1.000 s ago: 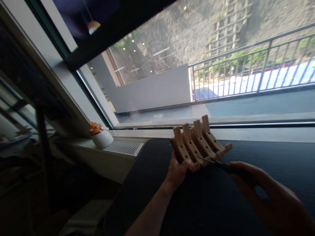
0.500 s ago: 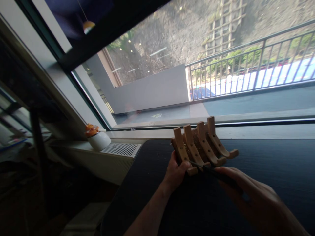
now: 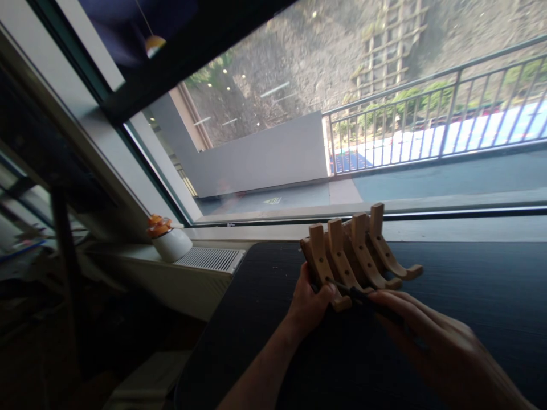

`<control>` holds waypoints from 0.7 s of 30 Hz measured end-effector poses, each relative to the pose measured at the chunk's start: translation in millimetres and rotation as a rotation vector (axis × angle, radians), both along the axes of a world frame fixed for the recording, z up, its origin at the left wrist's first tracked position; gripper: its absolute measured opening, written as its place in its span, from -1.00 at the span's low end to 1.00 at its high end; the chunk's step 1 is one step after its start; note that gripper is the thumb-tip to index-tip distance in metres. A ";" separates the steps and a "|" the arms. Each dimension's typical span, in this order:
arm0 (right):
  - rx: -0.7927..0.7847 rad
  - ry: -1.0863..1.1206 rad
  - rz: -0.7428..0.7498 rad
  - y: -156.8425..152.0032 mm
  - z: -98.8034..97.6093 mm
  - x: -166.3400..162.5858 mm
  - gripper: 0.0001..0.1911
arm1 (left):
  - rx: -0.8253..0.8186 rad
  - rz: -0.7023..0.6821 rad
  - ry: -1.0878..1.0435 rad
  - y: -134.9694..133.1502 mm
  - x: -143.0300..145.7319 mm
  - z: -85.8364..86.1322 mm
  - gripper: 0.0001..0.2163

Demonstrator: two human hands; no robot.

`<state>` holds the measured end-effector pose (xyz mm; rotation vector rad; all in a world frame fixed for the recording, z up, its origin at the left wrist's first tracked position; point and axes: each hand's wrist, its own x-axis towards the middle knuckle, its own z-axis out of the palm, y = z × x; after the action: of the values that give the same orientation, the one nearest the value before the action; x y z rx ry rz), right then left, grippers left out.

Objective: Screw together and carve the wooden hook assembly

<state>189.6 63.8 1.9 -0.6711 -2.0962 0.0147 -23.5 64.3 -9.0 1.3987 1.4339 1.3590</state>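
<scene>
My left hand (image 3: 308,300) grips the left end of a wooden rack of several curved hooks (image 3: 359,256), holding it tilted above a dark table (image 3: 470,285). My right hand (image 3: 427,336) is closed round the dark handle of a screwdriver (image 3: 363,295). The thin shaft points left, and its tip lies against the lower front of the wooden rack, close to my left thumb. The right hand sits just to the right of and below the rack.
A white pot with an orange top (image 3: 167,238) stands on the window sill at the left, beside a vent grille (image 3: 209,259). A big window fills the back, with a balcony railing (image 3: 427,125) outside. Dim floor and furniture lie to the left.
My right hand has moved left, sliding the screwdriver tip further in under the hooks. The rack has shifted slightly to the right and tilted up a little.
</scene>
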 end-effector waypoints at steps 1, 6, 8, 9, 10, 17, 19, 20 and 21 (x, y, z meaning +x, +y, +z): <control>0.005 -0.005 -0.001 -0.1 -0.3 0.4 -0.64 | -0.001 -0.002 0.001 -0.3 0.6 0.6 -0.61; 0.024 -0.014 -0.008 -0.4 0.4 0.6 -0.67 | 0.001 0.017 0.028 -1.3 3.1 2.0 -0.62; 0.053 -0.016 -0.002 -0.7 3.2 -1.1 -0.69 | -0.003 0.031 0.042 -0.9 3.6 0.5 -0.63; 0.076 -0.013 0.000 -1.0 4.8 -2.4 -0.70 | -0.002 0.040 0.054 -0.5 3.7 -0.9 -0.64; 0.097 -0.009 0.002 -1.2 6.6 -3.9 -0.71 | 0.001 0.051 0.071 0.1 3.7 -2.8 -0.64; 0.144 -0.047 -0.029 1.6 15.9 -17.2 -0.80 | 0.022 0.077 0.211 5.2 1.6 -16.3 -0.63; 0.135 -0.089 -0.054 1.7 18.5 -19.9 -0.81 | 0.041 0.072 0.236 6.2 0.1 -17.9 -0.62; 0.132 -0.104 -0.064 0.4 19.6 -20.9 -0.81 | 0.046 0.064 0.241 6.7 -0.9 -18.4 -0.62; 0.129 -0.112 -0.073 -2.0 20.3 -21.6 -0.81 | 0.049 0.061 0.245 7.1 -1.8 -18.7 -0.63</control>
<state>168.1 61.8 22.1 -0.6831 -2.1565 -0.2016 -25.3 71.4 -27.7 1.6095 1.6214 1.3031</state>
